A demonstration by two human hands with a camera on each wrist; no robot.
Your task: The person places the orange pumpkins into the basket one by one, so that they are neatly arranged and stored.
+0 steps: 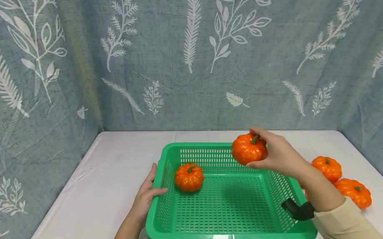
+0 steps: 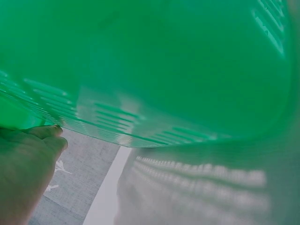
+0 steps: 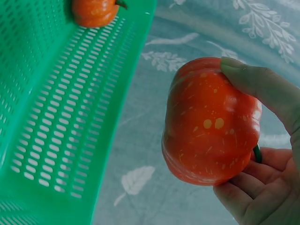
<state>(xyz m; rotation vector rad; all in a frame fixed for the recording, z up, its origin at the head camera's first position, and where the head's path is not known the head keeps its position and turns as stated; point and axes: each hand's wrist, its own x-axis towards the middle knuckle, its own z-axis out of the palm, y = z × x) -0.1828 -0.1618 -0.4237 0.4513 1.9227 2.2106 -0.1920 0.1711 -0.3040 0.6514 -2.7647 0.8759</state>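
In the head view, my right hand (image 1: 278, 153) holds an orange pumpkin (image 1: 249, 150) with a green stem above the right back part of a green plastic basket (image 1: 230, 236). The right wrist view shows the thumb and fingers on opposite sides of this pumpkin (image 3: 211, 126), apart from the basket wall (image 3: 61, 122). At the basket's left side, my left hand (image 1: 144, 199) grips the rim, thumb over the top and fingers outside. A second pumpkin (image 1: 189, 178) sits inside the basket, near its back left corner. The left wrist view shows my left hand (image 2: 28, 164) against the basket's green side (image 2: 154, 70).
Right of the basket, on the white table (image 1: 76, 223), lie more orange pumpkins, one farther back (image 1: 327, 168) and one nearer (image 1: 354, 193); my right forearm partly covers the group. A grey-blue curtain (image 1: 165, 56) with white leaf prints stands behind and at both sides.
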